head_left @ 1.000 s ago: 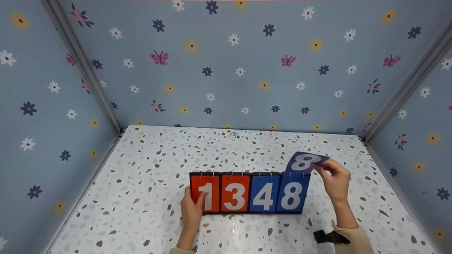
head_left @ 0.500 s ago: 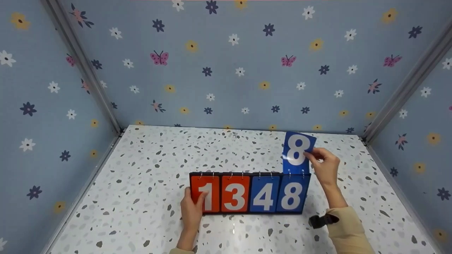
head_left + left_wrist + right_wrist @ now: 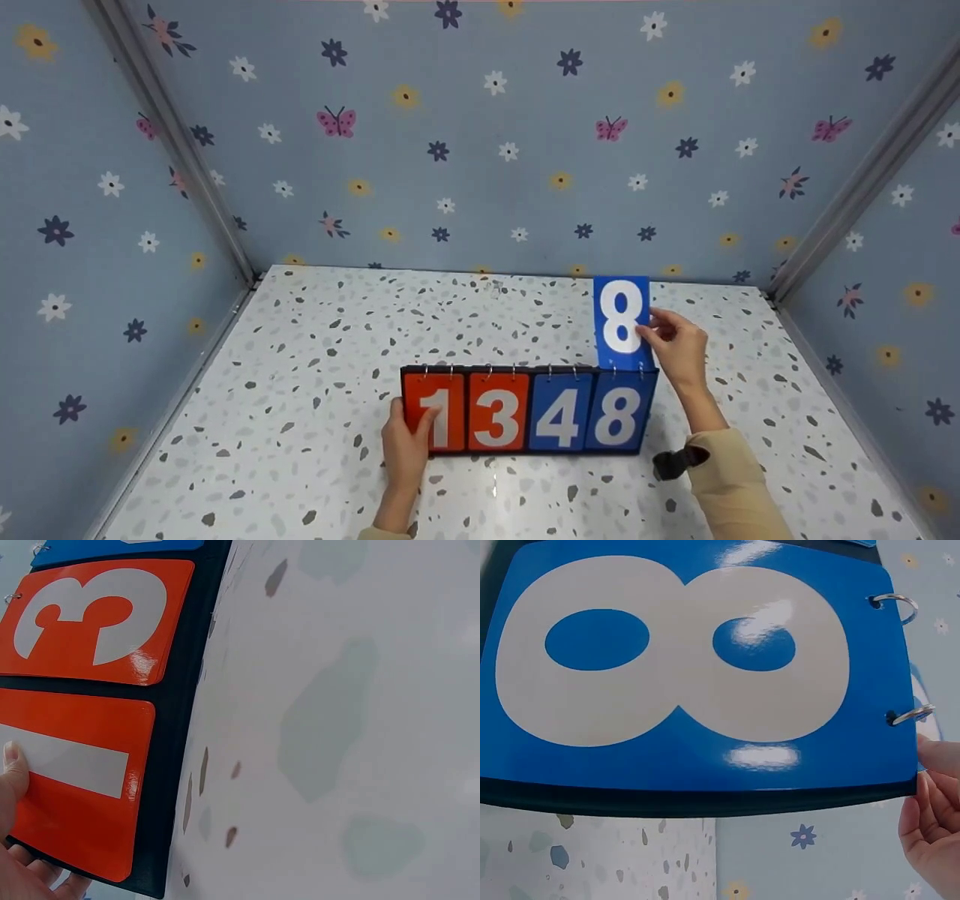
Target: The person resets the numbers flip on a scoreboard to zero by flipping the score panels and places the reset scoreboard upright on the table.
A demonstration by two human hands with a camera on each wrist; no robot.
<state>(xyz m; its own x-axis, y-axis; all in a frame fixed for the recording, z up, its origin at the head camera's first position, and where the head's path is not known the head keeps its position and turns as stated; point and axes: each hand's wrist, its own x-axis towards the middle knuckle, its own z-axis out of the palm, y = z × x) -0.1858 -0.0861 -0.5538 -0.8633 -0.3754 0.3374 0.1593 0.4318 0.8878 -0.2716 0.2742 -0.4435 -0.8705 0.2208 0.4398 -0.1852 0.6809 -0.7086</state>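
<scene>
A flip scoreboard (image 3: 498, 412) stands on the table, showing 1 and 3 on red cards and 4 and 8 on blue cards. My left hand (image 3: 405, 442) grips its left end, thumb on the red 1 card (image 3: 75, 787) and fingers behind the black backing. My right hand (image 3: 681, 351) pinches the right edge of a raised blue 8 card (image 3: 621, 319), which stands upright above the board's top edge on its rings. In the right wrist view the lower blue 8 card (image 3: 697, 660) fills much of the frame, with metal rings (image 3: 911, 714) along its edge.
A white speckled table (image 3: 322, 420) lies under the board. Blue flower-patterned panels (image 3: 480, 172) enclose it at the back and sides, with grey posts at the corners. A black strap (image 3: 679, 461) sits at the right sleeve.
My right hand has moved left, bringing the pinched blue 8 card from a rightward, bent slant to upright above the board. The left hand and board stay nearly still.
</scene>
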